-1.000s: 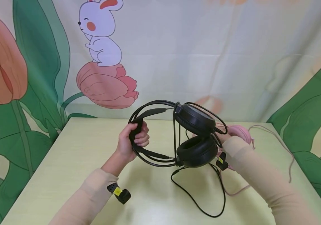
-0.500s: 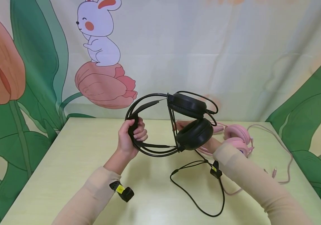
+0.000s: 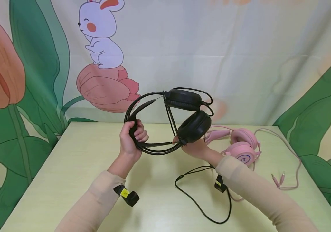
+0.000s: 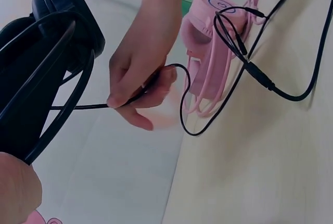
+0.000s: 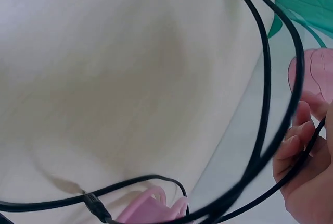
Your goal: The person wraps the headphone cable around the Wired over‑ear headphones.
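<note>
My left hand (image 3: 130, 138) grips the padded headband of a black headset, raised over the table with its ear cups (image 3: 194, 127) toward the right. Strands of thin black cable run across the headset between the two cups. Just below the lower cup is my right hand (image 3: 195, 149), its fingertips partly hidden behind the headset. In the left wrist view, the right hand (image 4: 143, 62) pinches the headset's black cable (image 4: 86, 107) between thumb and fingers. The rest of that cable (image 3: 198, 207) loops down onto the table, with a splitter (image 3: 180, 177) along it.
A pink headset (image 3: 242, 154) lies on the table (image 3: 78, 167) to the right, behind my right forearm. Its pink cable ends in two plugs (image 3: 278, 180) near the table's right side. A patterned curtain (image 3: 168, 58) hangs behind the table.
The black headset has risen and shifted slightly left in my left hand. My right hand has moved left from beside the pink headset to below the lower ear cup, uncovering more of the pink headset.
</note>
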Available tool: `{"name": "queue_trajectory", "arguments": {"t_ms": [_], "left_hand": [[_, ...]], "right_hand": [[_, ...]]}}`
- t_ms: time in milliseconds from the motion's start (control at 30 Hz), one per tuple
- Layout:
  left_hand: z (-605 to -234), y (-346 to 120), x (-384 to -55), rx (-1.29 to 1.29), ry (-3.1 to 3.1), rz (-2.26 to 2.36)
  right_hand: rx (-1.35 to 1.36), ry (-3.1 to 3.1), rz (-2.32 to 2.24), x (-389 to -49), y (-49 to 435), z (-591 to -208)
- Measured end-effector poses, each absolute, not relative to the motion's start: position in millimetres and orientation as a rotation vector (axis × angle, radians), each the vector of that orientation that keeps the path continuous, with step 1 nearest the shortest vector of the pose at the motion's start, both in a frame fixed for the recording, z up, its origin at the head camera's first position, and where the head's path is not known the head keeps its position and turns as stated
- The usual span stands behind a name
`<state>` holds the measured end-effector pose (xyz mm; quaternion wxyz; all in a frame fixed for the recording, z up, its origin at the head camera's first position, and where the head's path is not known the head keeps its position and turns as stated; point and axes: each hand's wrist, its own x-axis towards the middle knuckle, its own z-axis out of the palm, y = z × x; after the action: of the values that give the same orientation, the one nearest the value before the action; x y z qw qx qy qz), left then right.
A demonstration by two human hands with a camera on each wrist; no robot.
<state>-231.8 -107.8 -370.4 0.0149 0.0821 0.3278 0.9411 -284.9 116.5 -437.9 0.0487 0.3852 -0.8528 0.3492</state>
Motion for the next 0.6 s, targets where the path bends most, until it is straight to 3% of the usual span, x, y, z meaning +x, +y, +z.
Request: {"name": "queue_trajectory", "arguments": {"t_ms": [167,600], "left_hand": [[-371,-114,-236,0.239,1.068,2.958],[-371,-122,-248,-0.007,1.255,3.128]], "right_hand": [[1.066,-2.723,0.714,-275,113,-438],[1.24,-2.709,0.579,-251,114,-442]]}}
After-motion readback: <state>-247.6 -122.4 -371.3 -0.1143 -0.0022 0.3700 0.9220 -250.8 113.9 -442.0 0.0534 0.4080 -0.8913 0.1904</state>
